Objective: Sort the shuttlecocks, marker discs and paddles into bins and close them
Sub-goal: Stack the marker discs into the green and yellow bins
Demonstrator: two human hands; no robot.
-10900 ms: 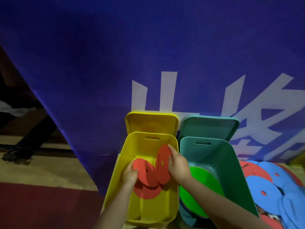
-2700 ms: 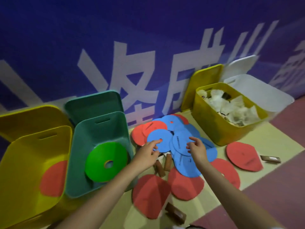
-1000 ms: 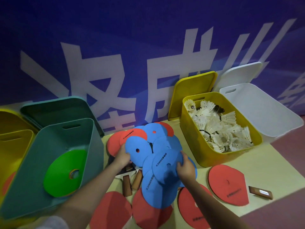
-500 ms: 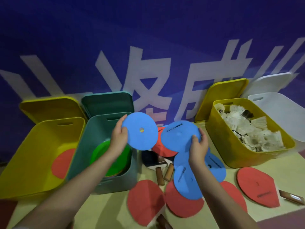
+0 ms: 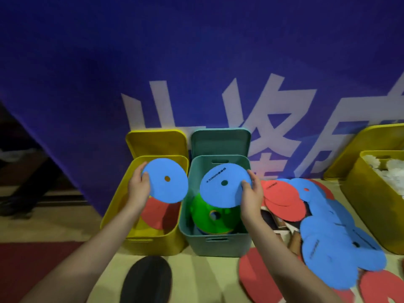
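My left hand (image 5: 138, 187) grips a blue marker disc (image 5: 168, 179) by its left edge, above the open yellow bin (image 5: 122, 206), which holds red discs (image 5: 158, 213). Over the open teal bin (image 5: 216, 244), my right hand (image 5: 252, 193) holds a second blue disc (image 5: 223, 185) by its right edge. Green discs (image 5: 209, 213) lie inside the teal bin. A heap of blue discs (image 5: 334, 243) and red discs (image 5: 282, 200) covers the floor to the right, with paddles partly hidden under it.
A black paddle (image 5: 148, 278) lies on the floor in front of the yellow bin. Red paddles (image 5: 255, 274) lie at the lower right. A second yellow bin (image 5: 369, 206) with white shuttlecocks (image 5: 391, 169) stands at the far right. A blue banner (image 5: 196, 62) rises behind the bins.
Both hands lifted a blue disc each from the pile and carried them left; the discs now hang over the yellow and teal bins. The view swung left.
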